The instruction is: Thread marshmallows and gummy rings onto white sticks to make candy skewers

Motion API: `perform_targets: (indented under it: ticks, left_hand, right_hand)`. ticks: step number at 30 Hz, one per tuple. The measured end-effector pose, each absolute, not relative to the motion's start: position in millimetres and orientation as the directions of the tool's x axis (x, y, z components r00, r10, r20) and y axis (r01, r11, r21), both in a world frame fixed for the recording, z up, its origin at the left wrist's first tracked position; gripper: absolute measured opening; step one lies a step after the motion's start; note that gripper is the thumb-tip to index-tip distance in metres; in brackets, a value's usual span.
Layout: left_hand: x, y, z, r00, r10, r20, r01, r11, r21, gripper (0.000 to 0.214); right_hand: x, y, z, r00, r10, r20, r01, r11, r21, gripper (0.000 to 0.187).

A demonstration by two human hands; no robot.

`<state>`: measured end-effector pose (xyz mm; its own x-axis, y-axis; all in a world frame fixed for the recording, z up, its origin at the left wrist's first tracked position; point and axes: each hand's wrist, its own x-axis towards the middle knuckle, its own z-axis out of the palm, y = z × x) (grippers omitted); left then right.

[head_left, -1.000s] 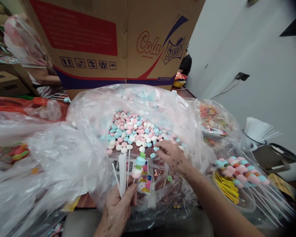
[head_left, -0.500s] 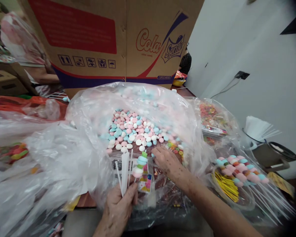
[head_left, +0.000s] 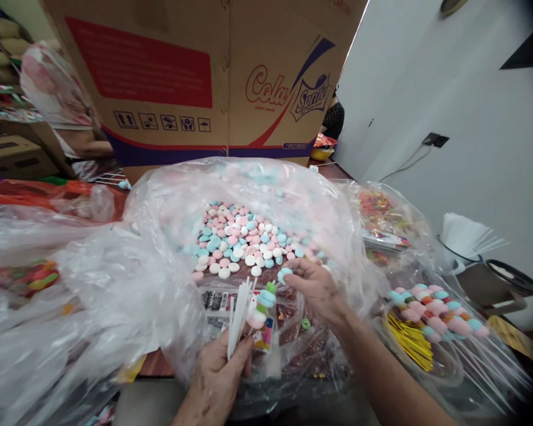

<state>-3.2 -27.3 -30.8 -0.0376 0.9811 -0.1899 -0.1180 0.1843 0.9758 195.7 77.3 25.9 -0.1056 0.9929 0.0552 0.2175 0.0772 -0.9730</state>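
Note:
My left hand (head_left: 222, 370) is closed around a bundle of white sticks (head_left: 238, 316). One stick in that grip carries a candy skewer (head_left: 263, 307) with pink, white, green and blue pieces stacked along it. Between the thumb and fingers of my right hand (head_left: 311, 284) is a light-blue marshmallow (head_left: 285, 275), just right of the skewer's tip. Behind both hands, a large clear plastic bag (head_left: 160, 195) lies open with a heap of pink, white and blue marshmallows (head_left: 244, 236) spilling from it. A green gummy ring (head_left: 305, 323) lies below my right hand.
A tall cardboard box (head_left: 169, 71) stands behind the bag. On the right are finished skewers (head_left: 439, 310), a bowl with gold twist ties (head_left: 411, 343) and a container of white sticks (head_left: 468, 236). Plastic bags (head_left: 111, 278) cover the left. Another person (head_left: 64, 100) is at the far left.
My right hand has risen from the table beside the candies and now holds a light-blue marshmallow near the skewer's tip. My left hand has shifted slightly right with the sticks.

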Motion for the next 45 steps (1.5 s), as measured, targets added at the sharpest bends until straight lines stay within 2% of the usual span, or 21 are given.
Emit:
perform_targets:
  ticks: [2,4,9,13,18,24,28,31,34,39,45]
  left_hand:
    - [-6.0,-27.9,-26.7,0.017,0.981,-0.194,-0.084,0.194,0.977,0.035]
    - [-7.3,-28.3,-24.8,0.046,0.981,-0.186,-0.047,0.189,0.981,0.031]
    - [-5.7,-28.3,-34.9,0.076,0.987,-0.139,0.013,0.139,0.990,0.028]
    - [-5.0,-27.3,-33.0,0.085,0.984,-0.158,0.042,0.155,0.987,0.028]
    - [-5.3,-25.8,-17.2,0.093,0.979,-0.180,0.097,0.171,0.980,0.029]
    - [-5.2,-27.0,-21.0,0.079,0.979,-0.186,0.048,0.183,0.982,0.029]
    - [-4.8,-28.1,-19.7,0.067,0.983,-0.170,0.077,0.165,0.983,0.030]
    - [-4.3,-28.4,-22.0,0.061,0.985,-0.162,0.061,0.158,0.986,0.031]
    - [-3.7,-27.8,-25.9,0.065,0.985,-0.158,0.043,0.155,0.987,0.031]
    - [-3.6,-27.6,-23.8,0.051,0.986,-0.161,0.082,0.157,0.984,0.037]
    - [-3.5,-28.3,-21.3,0.010,0.988,-0.152,0.097,0.150,0.984,0.031]
  right_hand:
    - [194.8,74.5,35.0,-0.093,0.994,-0.060,-0.086,-0.069,-0.994,0.026]
    - [192.4,71.6,41.7,-0.116,0.988,-0.099,-0.223,-0.123,-0.967,0.030]
    - [187.1,67.9,42.2,-0.116,0.988,-0.105,-0.289,-0.135,-0.948,0.030]
    - [188.0,68.5,36.5,-0.141,0.984,-0.111,-0.306,-0.149,-0.940,0.030]
    - [189.8,69.4,34.2,-0.160,0.983,-0.086,-0.266,-0.127,-0.955,0.029]
    - [191.6,68.9,28.9,-0.217,0.975,-0.048,-0.159,-0.084,-0.984,0.029]
    - [194.1,67.4,30.4,-0.288,0.957,0.020,0.010,0.024,-1.000,0.031]
    - [197.2,66.1,36.1,-0.347,0.937,0.053,0.176,0.121,-0.977,0.033]
    - [198.2,63.4,39.7,-0.385,0.921,0.059,0.266,0.172,-0.949,0.032]
    - [189.4,54.4,31.0,-0.347,0.934,0.085,0.260,0.183,-0.948,0.033]
    - [182.1,43.7,25.8,-0.305,0.949,0.078,0.244,0.157,-0.957,0.032]
